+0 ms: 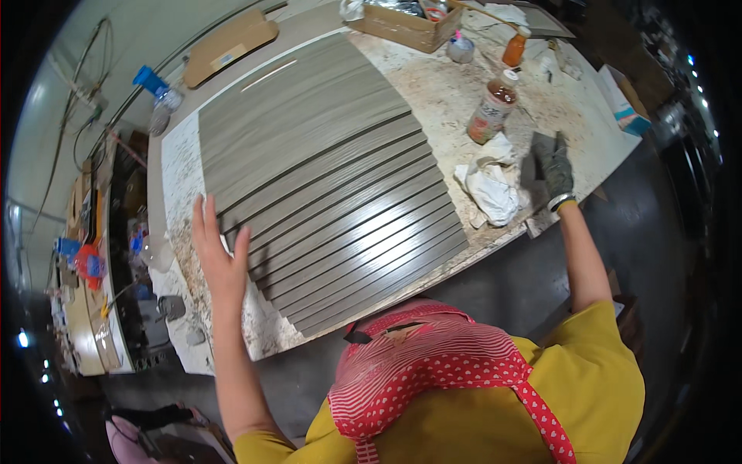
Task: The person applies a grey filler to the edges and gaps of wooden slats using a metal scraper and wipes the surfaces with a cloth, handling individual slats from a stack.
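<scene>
My bare left hand (222, 259) is open, fingers spread, at the left edge of several grey wood-grain strips (348, 224). They lie side by side or overlapping, with dark lines between them, below a wider grey panel surface (301, 108). At the right of the table, my right hand (554, 166) wears a dark glove. Its fingers stretch forward over a dark grey flat piece (530, 170), whose kind I cannot make out. Left of that hand lies a crumpled white cloth (495, 189).
Behind the cloth stands a drink bottle (491, 108), with an orange bottle (515, 48) farther back. A cardboard box (406, 25) sits at the far edge. Blue-capped bottles (162, 97) stand at the far left. The white worktable (595, 143) is stained.
</scene>
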`<state>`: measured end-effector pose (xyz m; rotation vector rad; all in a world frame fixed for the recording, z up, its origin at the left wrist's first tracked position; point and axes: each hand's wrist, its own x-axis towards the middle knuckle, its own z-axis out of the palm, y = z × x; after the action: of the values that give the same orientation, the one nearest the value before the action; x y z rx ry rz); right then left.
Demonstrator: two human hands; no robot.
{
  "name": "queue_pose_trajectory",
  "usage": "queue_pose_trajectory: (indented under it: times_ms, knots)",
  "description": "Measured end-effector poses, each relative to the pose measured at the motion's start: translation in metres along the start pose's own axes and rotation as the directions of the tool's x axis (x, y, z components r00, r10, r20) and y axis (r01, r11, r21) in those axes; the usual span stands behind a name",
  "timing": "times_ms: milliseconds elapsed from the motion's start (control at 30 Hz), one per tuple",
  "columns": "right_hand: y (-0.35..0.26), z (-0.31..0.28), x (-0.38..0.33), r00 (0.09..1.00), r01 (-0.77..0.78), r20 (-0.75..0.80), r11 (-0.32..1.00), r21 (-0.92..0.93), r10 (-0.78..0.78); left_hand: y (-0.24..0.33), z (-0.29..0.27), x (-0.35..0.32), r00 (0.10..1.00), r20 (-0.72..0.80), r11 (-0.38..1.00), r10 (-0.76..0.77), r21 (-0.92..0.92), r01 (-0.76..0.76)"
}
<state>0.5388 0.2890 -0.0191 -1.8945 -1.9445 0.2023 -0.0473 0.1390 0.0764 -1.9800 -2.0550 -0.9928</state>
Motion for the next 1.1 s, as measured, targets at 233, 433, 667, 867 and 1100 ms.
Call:
queue_pose_trajectory:
  times_ms: [233,433,667,867,1100]
  knots:
    - [0.019,0.022,0.051,0.969,-0.029,-0.243,0.955,-0.294,-0.045,-0.067,0.006,0.004,0.924,0.33,0.975,-0.195,-0.033,0.218]
    - [-0.154,0.013,-0.006,0.914,0.355,0.031,0.835,0.421,-0.404,-0.074,0.021,-0.005,0.942,0.266,0.938,-0.205,-0.22,0.266]
    - [-0.246,0.07,0.059,0.97,0.117,0.096,0.778,0.618,-0.222,-0.07,0.033,-0.005,0.953,0.166,0.925,-0.252,-0.249,0.287]
    - [-0.234,0.1,0.069,0.92,0.385,-0.119,0.81,0.443,-0.372,-0.066,0.037,-0.008,0.961,0.101,0.918,-0.256,-0.286,0.275]
    - [-0.236,0.101,0.068,0.915,0.392,-0.138,0.755,0.526,-0.379,-0.069,0.042,-0.014,0.954,0.058,0.911,-0.294,-0.284,0.298]
